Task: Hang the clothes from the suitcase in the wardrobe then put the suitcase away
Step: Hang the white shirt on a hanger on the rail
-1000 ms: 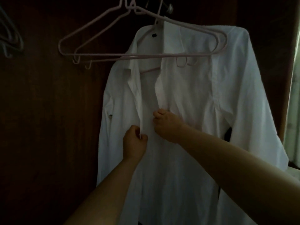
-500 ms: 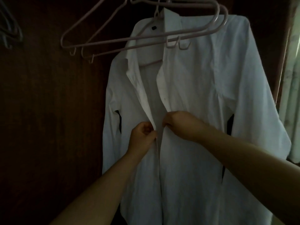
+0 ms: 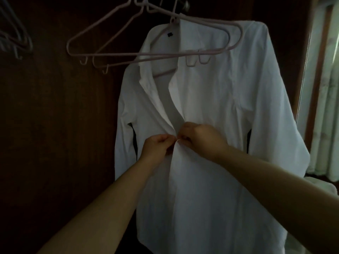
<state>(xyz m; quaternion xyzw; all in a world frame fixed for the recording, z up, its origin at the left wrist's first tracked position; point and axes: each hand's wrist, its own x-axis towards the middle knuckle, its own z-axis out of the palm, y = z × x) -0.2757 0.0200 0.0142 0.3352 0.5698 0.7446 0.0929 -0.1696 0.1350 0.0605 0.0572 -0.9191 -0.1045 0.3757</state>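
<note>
Left hand [image 3: 158, 147] and right hand [image 3: 200, 139], each grip pinching white shirt [image 3: 211, 99] placket, fingertips hidden

Shirt [image 3: 211, 180] on hanger [image 3: 163, 73] (two hangers [image 3: 113, 54] before it)

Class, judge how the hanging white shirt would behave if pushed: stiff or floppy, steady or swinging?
Probably floppy: the white shirt creases where the left hand and right hand pinch its front edges. Likely to swing, since it hangs freely from a thin hanger.

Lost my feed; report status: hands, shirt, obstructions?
Left hand, right hand pinching front edges together. White long-sleeved shirt hanging on pale pink plastic hanger. Two empty matching hangers overlap its collar.
</note>
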